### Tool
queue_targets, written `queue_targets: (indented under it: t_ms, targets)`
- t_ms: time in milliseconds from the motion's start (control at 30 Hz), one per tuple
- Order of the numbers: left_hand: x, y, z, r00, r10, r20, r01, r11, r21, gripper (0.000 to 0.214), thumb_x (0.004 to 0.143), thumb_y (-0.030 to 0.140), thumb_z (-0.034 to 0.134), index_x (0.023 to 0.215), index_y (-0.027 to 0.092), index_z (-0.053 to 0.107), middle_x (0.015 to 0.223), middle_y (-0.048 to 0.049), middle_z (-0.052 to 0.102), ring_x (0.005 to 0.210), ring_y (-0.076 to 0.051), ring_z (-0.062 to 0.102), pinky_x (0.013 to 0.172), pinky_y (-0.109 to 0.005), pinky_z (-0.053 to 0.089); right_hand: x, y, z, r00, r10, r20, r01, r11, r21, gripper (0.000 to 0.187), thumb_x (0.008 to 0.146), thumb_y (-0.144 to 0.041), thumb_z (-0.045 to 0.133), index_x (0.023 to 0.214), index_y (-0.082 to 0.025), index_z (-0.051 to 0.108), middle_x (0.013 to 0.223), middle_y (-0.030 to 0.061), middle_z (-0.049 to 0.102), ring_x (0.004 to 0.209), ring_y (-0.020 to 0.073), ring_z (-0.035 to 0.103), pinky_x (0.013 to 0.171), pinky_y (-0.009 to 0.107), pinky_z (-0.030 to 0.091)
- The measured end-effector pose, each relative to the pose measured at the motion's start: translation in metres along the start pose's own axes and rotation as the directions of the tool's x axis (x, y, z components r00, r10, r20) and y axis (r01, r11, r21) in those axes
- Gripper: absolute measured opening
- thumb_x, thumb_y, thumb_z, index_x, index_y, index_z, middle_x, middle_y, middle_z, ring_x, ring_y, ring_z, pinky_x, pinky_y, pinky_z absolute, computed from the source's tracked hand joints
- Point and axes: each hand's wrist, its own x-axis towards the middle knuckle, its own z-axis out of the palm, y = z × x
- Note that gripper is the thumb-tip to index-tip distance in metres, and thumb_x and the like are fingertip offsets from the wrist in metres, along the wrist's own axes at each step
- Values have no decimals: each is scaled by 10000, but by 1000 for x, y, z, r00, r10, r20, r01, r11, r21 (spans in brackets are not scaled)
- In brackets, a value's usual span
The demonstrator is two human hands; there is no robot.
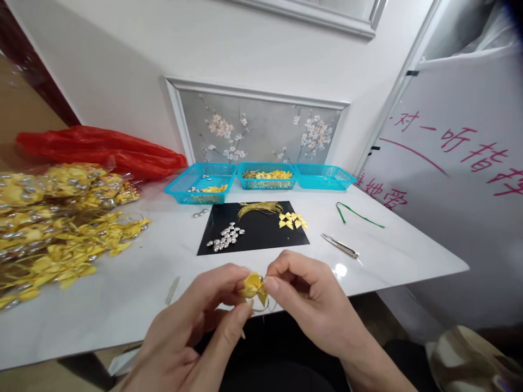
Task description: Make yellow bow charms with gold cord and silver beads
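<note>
A yellow fabric flower (254, 285) with thin cord hanging from it is held between my two hands, just in front of the table's near edge. My left hand (204, 321) pinches it from the left with thumb and fingers. From the right, my right hand (306, 299) grips its edge between thumb and forefinger. Beyond them lies a black mat (261, 239). On it are a pile of silvery beads (227, 238), a bundle of gold cords (261, 208) and several yellow petal pieces (292, 220).
Three blue baskets (200, 197) (266, 184) (326, 179) line the back of the white table (392, 256). Small scissors-like snips (341, 246) and a green strip (359, 213) lie right. Bundled yellow flower stems (77, 239) and a red plastic bag (106, 149) fill the left.
</note>
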Motion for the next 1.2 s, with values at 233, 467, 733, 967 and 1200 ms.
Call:
queue_targets:
  t_ms: [233, 467, 733, 967, 1200]
  targets:
    - [10, -5, -1, 992, 124, 13, -125, 977, 172, 74, 832, 338, 694, 888, 354, 739, 867, 54, 758, 744, -151, 690, 667, -168, 552, -4, 8, -2, 993, 113, 39, -111, 993, -46, 199, 918, -315, 605, 778, -174, 611, 647, -51, 481, 580, 87, 395, 526, 226, 315]
    - [10, -6, -1, 999, 52, -17, -48, 982, 183, 42, 800, 303, 718, 829, 332, 716, 820, 42, 743, 760, -183, 681, 688, -201, 536, -11, -5, -4, 999, -1, 33, 4, 996, -87, 111, 925, -194, 578, 825, -189, 626, 704, -38, 533, 603, 86, 473, 549, 215, 372]
    - [4, -5, -5, 1000, -9, -30, 10, 999, 46, 72, 718, 307, 733, 761, 309, 791, 1014, -25, 759, 950, -263, 700, 838, -278, 572, -22, 3, 28, 841, -539, -39, 466, 760, -454, 163, 898, -56, 563, 930, -180, 665, 790, 51, 657, 640, 138, 607, 576, 242, 512]
    - [13, 1, -7, 951, -250, 182, 276, 952, -135, 198, 733, 410, 762, 766, 216, 782, 865, -71, 759, 796, -261, 690, 690, -304, 585, -30, 3, 27, 825, -548, 136, 499, 594, -631, 259, 952, -62, 423, 975, -151, 666, 722, 51, 654, 607, 157, 604, 588, 273, 546]
    - [20, 7, -2, 977, -139, 159, 144, 989, -19, 152, 779, 392, 709, 727, 254, 746, 749, -19, 745, 720, -215, 680, 633, -243, 545, -30, -10, 20, 858, -512, -32, 391, 694, -605, 173, 953, -128, 487, 1053, -245, 566, 718, 0, 664, 597, 159, 643, 569, 248, 551]
